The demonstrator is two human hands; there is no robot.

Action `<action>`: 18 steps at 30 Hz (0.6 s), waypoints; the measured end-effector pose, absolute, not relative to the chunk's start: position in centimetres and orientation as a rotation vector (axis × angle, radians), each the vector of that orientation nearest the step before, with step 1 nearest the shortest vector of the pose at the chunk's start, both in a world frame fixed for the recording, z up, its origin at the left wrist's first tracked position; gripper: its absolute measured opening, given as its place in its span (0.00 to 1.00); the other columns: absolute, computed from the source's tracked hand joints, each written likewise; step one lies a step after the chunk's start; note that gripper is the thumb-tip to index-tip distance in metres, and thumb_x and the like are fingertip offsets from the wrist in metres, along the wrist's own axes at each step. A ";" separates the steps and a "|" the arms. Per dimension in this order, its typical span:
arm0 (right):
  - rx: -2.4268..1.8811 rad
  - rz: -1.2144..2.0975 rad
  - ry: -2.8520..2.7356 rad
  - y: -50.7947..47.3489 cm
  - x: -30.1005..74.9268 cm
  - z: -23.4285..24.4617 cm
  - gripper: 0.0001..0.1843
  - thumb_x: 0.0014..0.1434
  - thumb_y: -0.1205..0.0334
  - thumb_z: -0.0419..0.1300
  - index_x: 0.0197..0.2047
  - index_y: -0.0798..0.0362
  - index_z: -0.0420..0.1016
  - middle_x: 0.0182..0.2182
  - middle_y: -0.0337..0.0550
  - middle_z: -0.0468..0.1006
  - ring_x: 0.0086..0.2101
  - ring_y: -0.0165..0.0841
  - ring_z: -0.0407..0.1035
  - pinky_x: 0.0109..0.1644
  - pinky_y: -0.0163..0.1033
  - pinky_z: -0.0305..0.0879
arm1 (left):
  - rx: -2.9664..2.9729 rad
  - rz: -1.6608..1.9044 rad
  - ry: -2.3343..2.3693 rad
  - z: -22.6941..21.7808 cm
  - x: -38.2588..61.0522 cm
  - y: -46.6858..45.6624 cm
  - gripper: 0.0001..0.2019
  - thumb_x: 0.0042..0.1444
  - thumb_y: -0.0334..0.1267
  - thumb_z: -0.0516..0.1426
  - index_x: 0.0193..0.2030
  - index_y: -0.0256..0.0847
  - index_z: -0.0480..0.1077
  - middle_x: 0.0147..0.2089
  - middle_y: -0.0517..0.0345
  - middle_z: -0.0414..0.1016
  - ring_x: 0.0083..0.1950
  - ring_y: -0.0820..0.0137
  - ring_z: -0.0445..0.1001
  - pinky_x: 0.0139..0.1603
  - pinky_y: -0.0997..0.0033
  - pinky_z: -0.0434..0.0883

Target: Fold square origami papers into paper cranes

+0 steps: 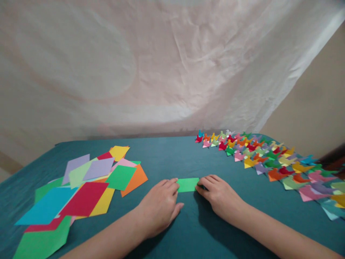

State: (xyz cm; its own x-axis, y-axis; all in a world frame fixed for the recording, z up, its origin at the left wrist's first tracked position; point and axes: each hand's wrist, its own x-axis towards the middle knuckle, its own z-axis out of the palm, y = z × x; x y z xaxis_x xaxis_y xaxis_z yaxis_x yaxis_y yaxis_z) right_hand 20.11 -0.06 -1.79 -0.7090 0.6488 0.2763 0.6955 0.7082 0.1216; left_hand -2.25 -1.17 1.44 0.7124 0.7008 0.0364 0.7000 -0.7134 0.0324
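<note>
A green paper oblong (188,185) lies flat on the teal cloth (167,158) covering the table, centred before the person, its long sides running from left to right between the two hands. The left hand (161,203) is spread palm down, its fingertips covering the left end of the oblong while the thumb stands well apart, over the cloth; the hand therefore presses rather than pinches, presumably to keep the piece from sliding. The right hand (219,194) is more curled: thumb and fingertips are drawn together on the right edge and appear to hold it lightly, a small hollow remaining behind the tips. Contact at opposite ends probably keeps the oblong straight and leaves its middle in view. To the left, just beyond the forearm, lies a loose heap of coloured sheets (83,198), overlapping at various angles; such a spread would leave many corners free to be picked up. To the right, folded paper birds (250,162) stand in slanting rows from the far edge towards the near corner, their closeness apparently saving space and keeping the central cloth free for handling. Behind the table hangs a pale, creased sheet of fabric (161,72), with a plain wall (315,97) at the right.
</note>
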 end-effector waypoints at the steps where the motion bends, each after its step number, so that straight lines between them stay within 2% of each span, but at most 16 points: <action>1: -1.093 -0.340 -2.706 -0.1 20.2 -1.7 0.07 0.58 0.70 0.57 0.39 0.55 0.76 0.34 0.45 0.73 0.35 0.35 0.65 0.41 0.41 0.58 | 2.890 0.074 1.180 1.4 -2.3 -1.2 0.16 0.61 0.42 0.50 0.46 0.32 0.71 0.52 0.44 0.70 0.60 0.57 0.63 0.60 0.56 0.62; 5: -1.155 -0.411 -2.730 -0.4 20.5 -1.3 0.07 0.56 0.70 0.59 0.38 0.55 0.76 0.32 0.45 0.73 0.34 0.36 0.65 0.37 0.41 0.58 | 2.903 0.109 1.155 1.2 -2.4 -1.2 0.15 0.61 0.40 0.50 0.45 0.32 0.71 0.51 0.44 0.71 0.59 0.58 0.64 0.60 0.57 0.62; 10: -1.164 -0.410 -2.750 -0.5 20.6 -1.1 0.08 0.54 0.72 0.59 0.38 0.55 0.77 0.31 0.45 0.72 0.33 0.36 0.65 0.35 0.41 0.57 | 2.976 0.237 1.047 0.5 -2.6 -0.9 0.16 0.60 0.38 0.50 0.50 0.31 0.69 0.55 0.44 0.69 0.60 0.58 0.64 0.60 0.58 0.64; 13: -1.164 -0.381 -2.715 -0.3 20.8 -1.6 0.08 0.55 0.73 0.58 0.37 0.55 0.77 0.31 0.45 0.72 0.32 0.36 0.65 0.35 0.40 0.58 | 2.986 0.319 0.971 0.1 -2.8 -0.5 0.15 0.60 0.36 0.49 0.47 0.31 0.71 0.51 0.44 0.72 0.55 0.60 0.69 0.58 0.60 0.66; 18: -1.171 -0.191 -2.610 0.0 21.4 -2.3 0.11 0.58 0.73 0.54 0.36 0.52 0.77 0.34 0.43 0.73 0.33 0.33 0.65 0.38 0.38 0.60 | 2.940 0.523 0.960 -0.5 -2.8 0.2 0.16 0.62 0.34 0.46 0.35 0.34 0.74 0.39 0.49 0.77 0.44 0.64 0.75 0.50 0.61 0.71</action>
